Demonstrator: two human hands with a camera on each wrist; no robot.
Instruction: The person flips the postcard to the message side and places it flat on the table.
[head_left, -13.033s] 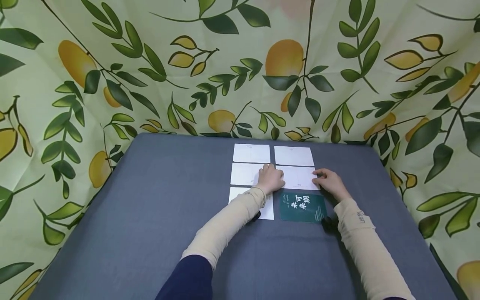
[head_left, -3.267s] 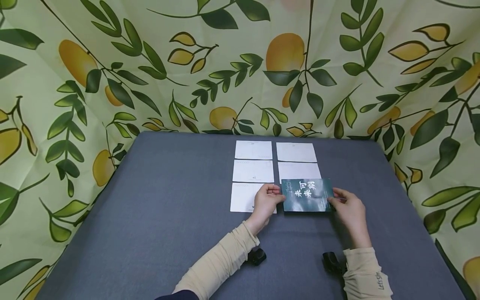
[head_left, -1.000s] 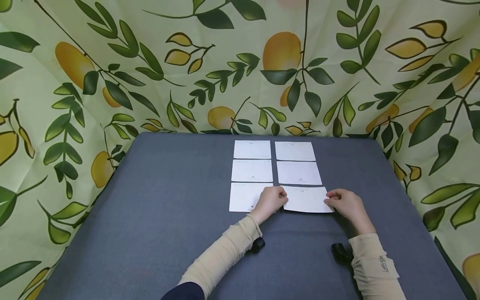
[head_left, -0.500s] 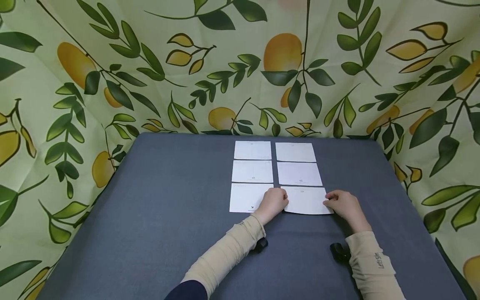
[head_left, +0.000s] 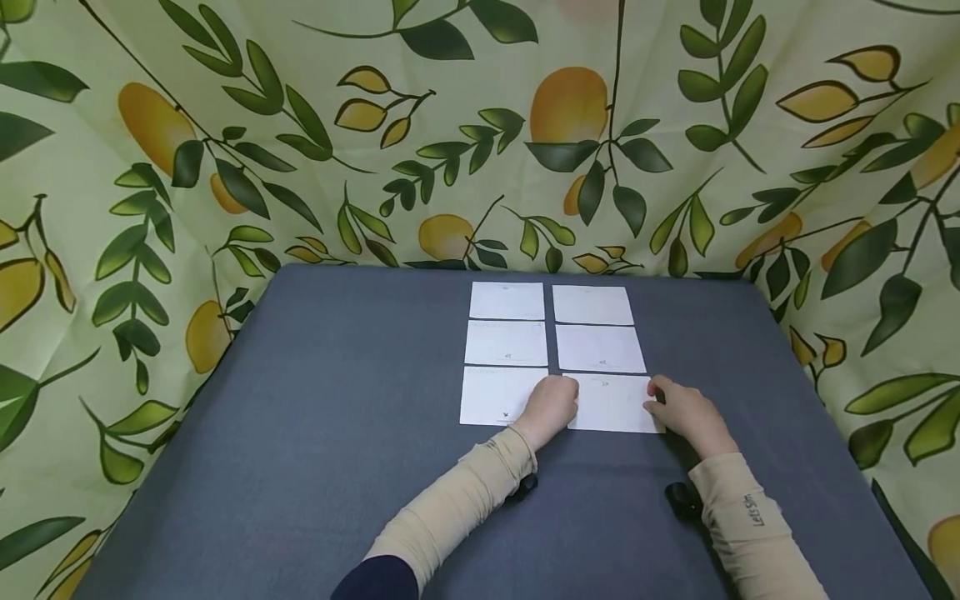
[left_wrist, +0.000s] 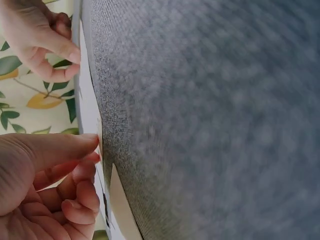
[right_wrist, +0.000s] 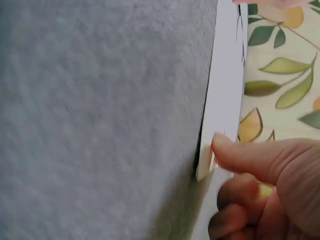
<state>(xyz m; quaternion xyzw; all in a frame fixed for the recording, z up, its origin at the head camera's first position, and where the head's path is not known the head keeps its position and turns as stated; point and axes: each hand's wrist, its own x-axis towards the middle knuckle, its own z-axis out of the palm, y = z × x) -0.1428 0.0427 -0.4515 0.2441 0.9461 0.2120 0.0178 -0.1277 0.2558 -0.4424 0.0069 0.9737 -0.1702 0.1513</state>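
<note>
A postcard [head_left: 611, 402], white side up with a small mark near its top edge, lies at the near right of a two-column layout of white cards, nearly flat on the grey cloth. My left hand [head_left: 550, 410] holds its left edge between thumb and forefinger, partly covering the neighbouring card's corner. At its right edge my right hand [head_left: 688, 414] holds it by thumb and forefinger; in the right wrist view the thumb [right_wrist: 235, 155] lies on the card's edge, which stands slightly off the cloth. The forefinger's contact is hidden there. The near left card [head_left: 495, 395] lies flat.
Beyond are more white cards in the same layout: a middle left card [head_left: 506, 342], a middle right card [head_left: 600, 348], a far left card [head_left: 507, 301] and a far right card [head_left: 592, 305]. Grey cloth [head_left: 337, 400] covers the table. A fruit-patterned curtain [head_left: 450, 125] hangs behind.
The near right postcard, green face up and lifted by both hands earlier, has been turned white side up and lowered almost flat. Over the last second its near edge has settled toward the cloth.
</note>
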